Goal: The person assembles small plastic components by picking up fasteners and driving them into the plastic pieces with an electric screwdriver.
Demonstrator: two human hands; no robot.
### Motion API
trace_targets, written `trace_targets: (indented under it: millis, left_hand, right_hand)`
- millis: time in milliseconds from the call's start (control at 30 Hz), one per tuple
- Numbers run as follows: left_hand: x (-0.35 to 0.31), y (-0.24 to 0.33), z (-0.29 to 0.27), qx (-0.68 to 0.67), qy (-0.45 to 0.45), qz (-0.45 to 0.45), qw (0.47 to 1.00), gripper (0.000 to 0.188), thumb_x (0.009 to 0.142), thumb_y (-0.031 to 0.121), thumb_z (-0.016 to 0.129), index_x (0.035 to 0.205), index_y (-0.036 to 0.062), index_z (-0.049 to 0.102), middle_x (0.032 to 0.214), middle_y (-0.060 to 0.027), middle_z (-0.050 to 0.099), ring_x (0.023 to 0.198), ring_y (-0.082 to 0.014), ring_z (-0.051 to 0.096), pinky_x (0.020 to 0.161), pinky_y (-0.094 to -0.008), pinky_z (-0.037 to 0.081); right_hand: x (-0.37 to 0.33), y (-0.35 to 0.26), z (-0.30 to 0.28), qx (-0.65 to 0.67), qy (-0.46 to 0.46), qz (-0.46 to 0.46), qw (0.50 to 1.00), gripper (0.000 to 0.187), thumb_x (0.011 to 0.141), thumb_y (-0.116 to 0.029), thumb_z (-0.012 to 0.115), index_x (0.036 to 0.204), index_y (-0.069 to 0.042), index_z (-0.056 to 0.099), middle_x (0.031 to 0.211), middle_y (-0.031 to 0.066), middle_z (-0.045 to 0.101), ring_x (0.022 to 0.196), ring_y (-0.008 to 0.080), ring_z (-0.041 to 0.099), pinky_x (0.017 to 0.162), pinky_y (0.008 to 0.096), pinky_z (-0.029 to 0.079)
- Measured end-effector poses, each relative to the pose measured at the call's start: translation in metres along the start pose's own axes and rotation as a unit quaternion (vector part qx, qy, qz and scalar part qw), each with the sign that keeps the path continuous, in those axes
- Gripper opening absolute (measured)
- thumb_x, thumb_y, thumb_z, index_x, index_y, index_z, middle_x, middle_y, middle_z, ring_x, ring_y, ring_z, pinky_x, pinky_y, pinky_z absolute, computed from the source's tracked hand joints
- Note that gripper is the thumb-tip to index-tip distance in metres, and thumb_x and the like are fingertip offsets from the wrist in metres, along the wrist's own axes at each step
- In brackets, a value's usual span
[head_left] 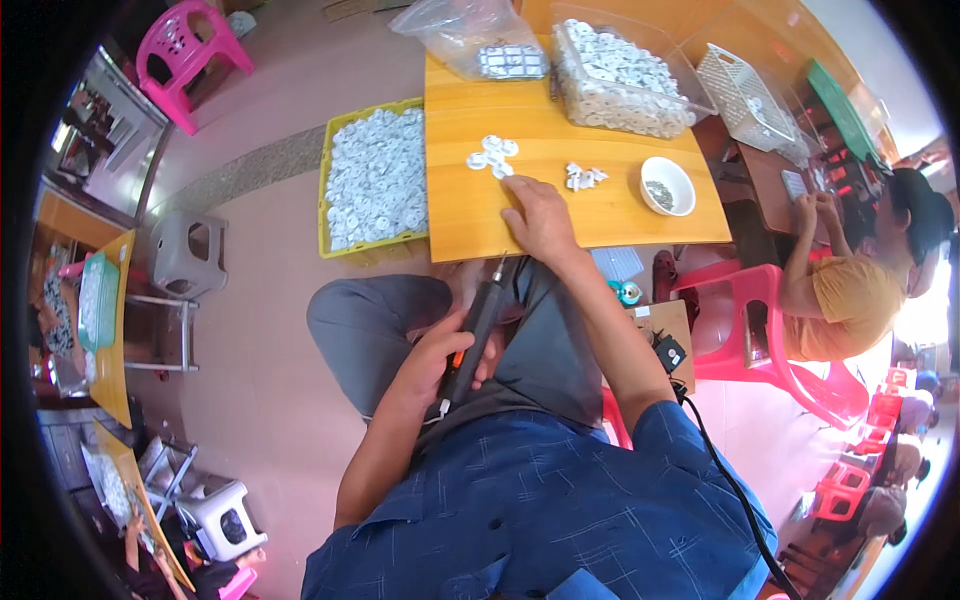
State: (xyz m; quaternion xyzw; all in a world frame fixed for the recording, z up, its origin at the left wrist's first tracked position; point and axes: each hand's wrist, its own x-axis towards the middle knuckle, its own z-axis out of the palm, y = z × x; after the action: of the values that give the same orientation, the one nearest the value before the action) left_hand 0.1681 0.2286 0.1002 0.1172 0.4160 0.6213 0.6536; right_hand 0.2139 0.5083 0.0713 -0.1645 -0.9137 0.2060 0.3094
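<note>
L hand (437, 358) grips driver (484, 322), aimed twd 1 o'clock: hold steady. R hand (543, 218) half-curled by discs (495, 157), 9 o'clock of bowl (682, 180), grip unclear; pinch 1 by edge.

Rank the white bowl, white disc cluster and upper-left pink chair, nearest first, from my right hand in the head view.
1. White disc cluster: by your right hand.
2. White bowl: to its right.
3. Pink chair: far upper left.
</note>
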Motion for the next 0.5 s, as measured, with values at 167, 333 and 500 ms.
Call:
trace_targets:
  millis: [167, 333, 500]
  left_hand:
    - [-0.003, -0.003, -0.004, -0.02, -0.006, 0.005, 1.0, 0.053, 0.097, 0.021, 0.056, 0.145, 0.0021, 0.043, 0.098, -0.0123, 0.067, 0.069, -0.017, 0.068, 0.057, -0.0297, 0.06]
    - [0.0, -0.002, -0.003, -0.016, -0.014, -0.006, 1.0, 0.055, 0.096, 0.022, 0.058, 0.145, 0.003, 0.042, 0.097, -0.0118, 0.067, 0.068, -0.0171, 0.067, 0.056, -0.0293, 0.059]
    - [0.004, -0.002, 0.005, 0.015, -0.013, -0.005, 1.0, 0.055, 0.095, 0.022, 0.058, 0.144, 0.0009, 0.042, 0.097, -0.0122, 0.067, 0.068, -0.0174, 0.067, 0.055, -0.0296, 0.058]
  right_hand:
    - [0.001, 0.008, -0.016, 0.062, -0.011, 0.024, 0.998, 0.038, 0.085, -0.014, 0.072, 0.121, -0.002, 0.069, 0.12, 0.0215, 0.07, 0.114, 0.0378, 0.065, 0.1, 0.0448, 0.051]
    - [-0.005, 0.034, -0.064, 0.117, 0.04, 0.135, 0.983, 0.03, 0.089, -0.017, 0.071, 0.113, 0.0, 0.073, 0.107, 0.0203, 0.074, 0.099, 0.0339, 0.072, 0.089, 0.0414, 0.056]
    - [0.002, 0.095, -0.135, -0.009, 0.102, 0.169, 0.98, 0.025, 0.088, -0.019, 0.071, 0.107, -0.004, 0.076, 0.094, 0.0181, 0.076, 0.087, 0.0329, 0.074, 0.082, 0.0419, 0.058]
